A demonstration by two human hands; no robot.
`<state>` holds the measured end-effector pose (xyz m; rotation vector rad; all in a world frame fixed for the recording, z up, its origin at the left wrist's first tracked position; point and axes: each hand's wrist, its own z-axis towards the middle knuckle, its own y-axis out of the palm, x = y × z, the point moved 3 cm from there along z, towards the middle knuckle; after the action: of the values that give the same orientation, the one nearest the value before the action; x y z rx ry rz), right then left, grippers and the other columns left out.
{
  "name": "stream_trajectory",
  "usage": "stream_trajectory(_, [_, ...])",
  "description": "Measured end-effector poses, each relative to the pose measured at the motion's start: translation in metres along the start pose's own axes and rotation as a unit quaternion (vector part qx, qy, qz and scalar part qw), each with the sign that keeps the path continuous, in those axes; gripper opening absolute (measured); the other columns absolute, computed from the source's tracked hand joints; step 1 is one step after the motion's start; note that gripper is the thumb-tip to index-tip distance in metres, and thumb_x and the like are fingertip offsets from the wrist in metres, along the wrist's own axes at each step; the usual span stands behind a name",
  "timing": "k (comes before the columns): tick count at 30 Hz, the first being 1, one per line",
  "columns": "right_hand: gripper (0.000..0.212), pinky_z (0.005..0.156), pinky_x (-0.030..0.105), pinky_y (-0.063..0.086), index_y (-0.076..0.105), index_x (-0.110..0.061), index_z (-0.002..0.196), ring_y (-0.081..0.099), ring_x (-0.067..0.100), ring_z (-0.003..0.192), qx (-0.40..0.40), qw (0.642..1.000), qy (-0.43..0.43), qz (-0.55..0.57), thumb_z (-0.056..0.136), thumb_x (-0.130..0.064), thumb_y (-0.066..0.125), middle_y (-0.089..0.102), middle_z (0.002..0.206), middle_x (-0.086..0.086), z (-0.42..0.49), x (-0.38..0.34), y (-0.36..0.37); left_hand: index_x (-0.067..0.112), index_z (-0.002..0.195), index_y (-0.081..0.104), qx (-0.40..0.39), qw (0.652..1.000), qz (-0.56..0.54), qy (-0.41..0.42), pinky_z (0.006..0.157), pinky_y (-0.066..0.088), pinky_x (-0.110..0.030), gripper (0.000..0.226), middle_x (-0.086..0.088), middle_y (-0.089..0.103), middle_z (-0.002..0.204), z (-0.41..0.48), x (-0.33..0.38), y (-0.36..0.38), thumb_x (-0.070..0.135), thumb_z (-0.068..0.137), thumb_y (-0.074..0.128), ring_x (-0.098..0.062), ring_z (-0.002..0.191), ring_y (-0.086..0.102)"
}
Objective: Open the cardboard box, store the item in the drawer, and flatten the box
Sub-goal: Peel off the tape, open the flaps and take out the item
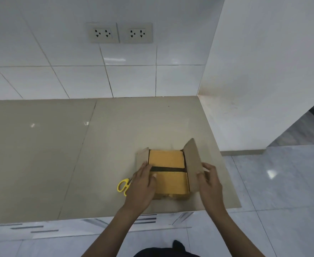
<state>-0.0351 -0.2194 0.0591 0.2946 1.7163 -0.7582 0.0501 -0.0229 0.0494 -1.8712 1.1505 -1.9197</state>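
Note:
A small cardboard box (168,171) sits near the front right corner of the beige counter (59,149). Its two outer flaps are spread apart, and two orange-lit inner flaps lie shut with a dark gap between them. My left hand (143,184) rests on the box's left side, thumb on the near inner flap beside the gap. My right hand (209,180) pinches the lower edge of the raised right flap (193,164). The item inside is hidden. No drawer shows in this view.
Yellow-handled scissors (123,185) lie on the counter just left of the box, partly under my left hand. A white tiled wall with two socket plates (120,33) rises behind. A white wall (263,71) bounds the counter's right end.

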Motion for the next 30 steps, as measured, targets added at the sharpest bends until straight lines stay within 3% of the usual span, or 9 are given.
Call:
stream_trajectory(4, [0.052, 0.084, 0.036, 0.050, 0.043, -0.018, 0.132, 0.055, 0.024, 0.107, 0.015, 0.984, 0.016, -0.175, 0.085, -0.015, 0.067, 0.048, 0.133, 0.012, 0.021, 0.028, -0.011, 0.023, 0.145, 0.033, -0.006, 0.999, -0.043, -0.018, 0.117, 0.022, -0.036, 0.046, 0.002, 0.029, 0.155, 0.000, -0.002, 0.003, 0.032, 0.100, 0.038, -0.018, 0.142, 0.025])
stream_trajectory(8, [0.021, 0.083, 0.029, 0.048, 0.062, -0.019, 0.106, 0.055, 0.026, 0.109, -0.022, 0.940, -0.139, -0.311, 0.086, -0.014, 0.065, 0.054, 0.125, 0.007, 0.023, 0.019, -0.002, 0.028, 0.148, 0.024, -0.013, 0.988, -0.140, -0.068, 0.116, 0.022, -0.036, 0.051, 0.006, 0.032, 0.152, 0.000, -0.001, 0.005, 0.038, 0.100, 0.036, -0.015, 0.141, 0.026])
stream_trajectory(11, [0.023, 0.086, 0.030, 0.047, 0.062, -0.022, 0.114, 0.048, 0.023, 0.113, -0.053, 0.928, -0.166, -0.328, 0.095, -0.027, 0.051, 0.048, 0.129, 0.004, 0.017, 0.005, 0.010, 0.027, 0.145, 0.033, -0.003, 0.977, -0.192, -0.092, 0.114, 0.023, -0.030, 0.047, 0.009, 0.037, 0.150, 0.003, 0.002, -0.002, 0.038, 0.100, 0.035, -0.011, 0.139, 0.031])
stream_trajectory(14, [0.032, 0.092, 0.034, 0.041, 0.061, -0.023, 0.106, 0.043, 0.023, 0.115, -0.107, 0.951, -0.074, -0.280, 0.099, -0.042, 0.036, 0.048, 0.129, 0.001, 0.014, -0.007, 0.022, 0.025, 0.134, 0.049, 0.006, 0.971, -0.215, -0.100, 0.098, 0.030, -0.022, 0.039, 0.009, 0.053, 0.127, 0.004, 0.010, -0.014, 0.036, 0.101, 0.031, -0.008, 0.120, 0.044])
stream_trajectory(18, [0.045, 0.087, 0.034, 0.039, 0.056, -0.020, 0.068, 0.056, 0.015, 0.098, -0.078, 0.995, 0.033, -0.053, 0.101, -0.040, 0.032, 0.062, 0.095, -0.005, 0.013, -0.030, 0.016, 0.026, 0.129, 0.054, -0.010, 0.956, -0.251, -0.151, 0.107, 0.038, -0.041, 0.042, 0.004, 0.053, 0.135, 0.010, 0.002, -0.018, 0.044, 0.099, 0.031, -0.014, 0.123, 0.046])
stream_trajectory(21, [0.064, 0.092, 0.030, 0.031, 0.049, -0.011, 0.049, 0.059, -0.001, 0.096, -0.090, 0.994, 0.057, 0.036, 0.101, -0.042, 0.028, 0.072, 0.098, -0.006, 0.011, -0.028, 0.009, 0.029, 0.134, 0.046, -0.066, 0.971, -0.188, -0.129, 0.108, 0.037, -0.041, 0.048, 0.003, 0.044, 0.144, 0.010, 0.001, -0.022, 0.050, 0.092, 0.049, -0.014, 0.124, 0.042])
stream_trajectory(24, [0.063, 0.094, 0.030, 0.038, 0.050, -0.009, 0.048, 0.066, -0.001, 0.086, -0.134, 0.990, 0.041, 0.027, 0.101, -0.037, 0.032, 0.076, 0.086, 0.000, 0.003, -0.016, 0.008, 0.038, 0.145, 0.020, -0.129, 0.989, -0.034, -0.060, 0.109, 0.025, -0.040, 0.091, 0.002, 0.021, 0.152, 0.008, 0.004, -0.021, 0.056, 0.072, 0.071, -0.026, 0.137, 0.021])
stream_trajectory(27, [0.045, 0.100, 0.035, 0.038, 0.072, -0.017, 0.069, 0.062, 0.008, 0.082, -0.209, 0.971, -0.013, -0.114, 0.097, -0.039, 0.045, 0.071, 0.079, 0.007, -0.007, -0.003, 0.015, 0.040, 0.146, -0.013, -0.183, 0.976, 0.098, -0.064, 0.114, 0.019, -0.048, 0.124, -0.005, -0.013, 0.159, 0.008, -0.006, -0.007, 0.056, 0.062, 0.077, -0.037, 0.144, -0.002])
stream_trajectory(30, [0.036, 0.115, 0.036, 0.014, 0.053, -0.032, 0.067, 0.059, -0.001, 0.085, -0.270, 0.916, -0.136, -0.263, 0.085, -0.057, 0.035, 0.068, 0.081, -0.006, -0.015, 0.007, 0.029, 0.033, 0.145, -0.023, -0.175, 0.968, 0.166, -0.064, 0.111, 0.025, -0.053, 0.128, -0.009, -0.020, 0.158, 0.007, -0.009, 0.013, 0.049, 0.066, 0.077, -0.037, 0.144, -0.003])
